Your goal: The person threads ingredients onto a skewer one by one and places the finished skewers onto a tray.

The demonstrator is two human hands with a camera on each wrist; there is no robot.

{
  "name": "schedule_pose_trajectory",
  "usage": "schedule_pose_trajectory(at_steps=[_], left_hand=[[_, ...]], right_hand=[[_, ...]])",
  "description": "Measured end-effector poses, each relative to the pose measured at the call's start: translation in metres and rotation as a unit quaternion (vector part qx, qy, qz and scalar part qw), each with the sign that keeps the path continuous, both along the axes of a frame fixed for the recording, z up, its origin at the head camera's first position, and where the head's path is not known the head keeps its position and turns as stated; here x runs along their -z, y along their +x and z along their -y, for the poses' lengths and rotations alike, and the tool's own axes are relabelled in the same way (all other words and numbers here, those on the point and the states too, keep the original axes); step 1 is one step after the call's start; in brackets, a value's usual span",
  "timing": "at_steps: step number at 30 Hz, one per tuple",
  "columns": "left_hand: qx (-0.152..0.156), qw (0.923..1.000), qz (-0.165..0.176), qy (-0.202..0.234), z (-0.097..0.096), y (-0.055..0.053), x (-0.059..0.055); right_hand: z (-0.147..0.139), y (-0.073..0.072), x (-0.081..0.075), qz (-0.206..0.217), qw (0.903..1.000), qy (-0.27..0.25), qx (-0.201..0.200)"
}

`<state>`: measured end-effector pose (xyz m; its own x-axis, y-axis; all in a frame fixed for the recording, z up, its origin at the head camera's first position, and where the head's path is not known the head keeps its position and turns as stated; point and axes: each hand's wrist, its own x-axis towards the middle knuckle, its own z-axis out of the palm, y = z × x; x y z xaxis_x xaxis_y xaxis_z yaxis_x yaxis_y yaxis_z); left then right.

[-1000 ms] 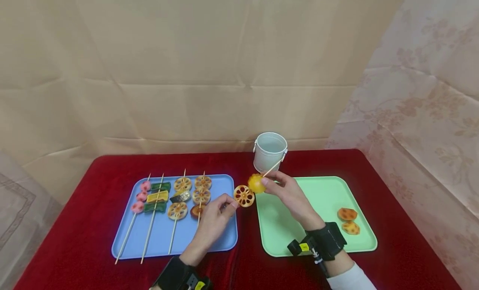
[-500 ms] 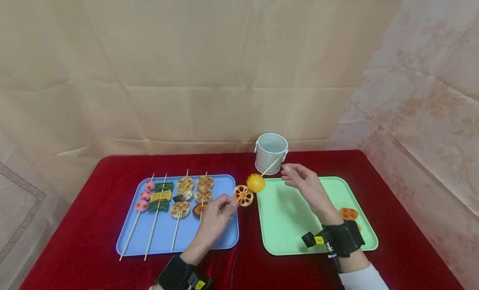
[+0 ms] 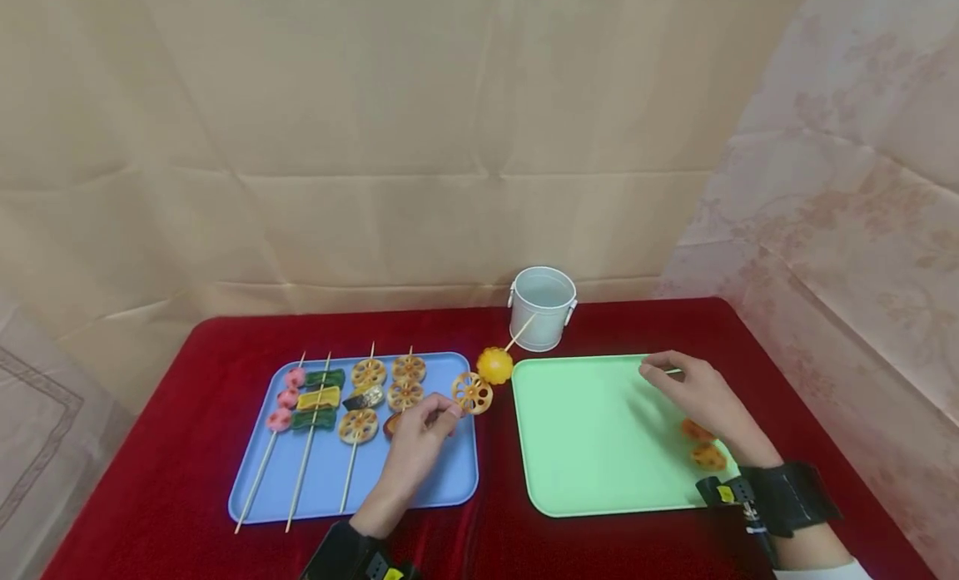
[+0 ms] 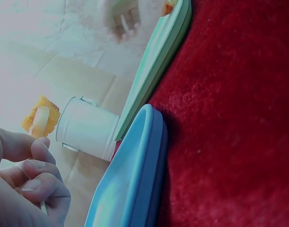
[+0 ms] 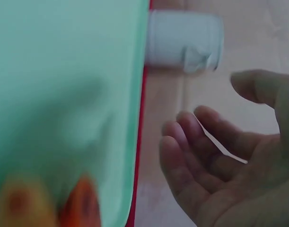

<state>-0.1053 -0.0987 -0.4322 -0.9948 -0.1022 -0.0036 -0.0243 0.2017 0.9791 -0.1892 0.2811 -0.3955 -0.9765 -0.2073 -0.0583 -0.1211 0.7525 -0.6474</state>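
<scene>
My left hand (image 3: 417, 447) grips a wooden skewer (image 3: 520, 333) near the right side of the blue tray. Threaded on that skewer are a lotus root slice (image 3: 472, 394), just beyond my fingertips, and a yellow scalloped piece (image 3: 495, 365) above it; the bare tip points up toward the bucket. In the left wrist view the fingers curl round the stick below the yellow piece. My right hand (image 3: 697, 397) holds nothing and hovers over the right part of the green tray, fingers loosely bent. Two orange-brown slices (image 3: 708, 457) lie below it, partly covered by the wrist.
The blue tray (image 3: 442, 488) carries several finished-looking skewers with pink pieces (image 3: 288, 399), green and yellow pieces (image 3: 318, 399) and lotus slices (image 3: 358, 427). A white bucket (image 3: 541, 309) stands behind the green tray (image 3: 577, 472). Red cloth (image 3: 187, 447) covers the table.
My right hand has let go of the yellow piece and moved right, over the green tray. The left hand has shifted slightly left with the skewer.
</scene>
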Motion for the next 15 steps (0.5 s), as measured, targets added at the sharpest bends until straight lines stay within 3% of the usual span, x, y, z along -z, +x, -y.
schedule_pose_trajectory(at_steps=[8,15], left_hand=[[-0.002,1.0000,0.006,-0.002,0.003,0.000,0.001],[-0.006,0.9999,0.010,-0.004,0.004,0.000,0.000]], right_hand=[[-0.039,0.004,0.013,0.033,0.9945,0.098,-0.017],[-0.055,0.005,0.018,0.051,0.9909,0.123,-0.021]])
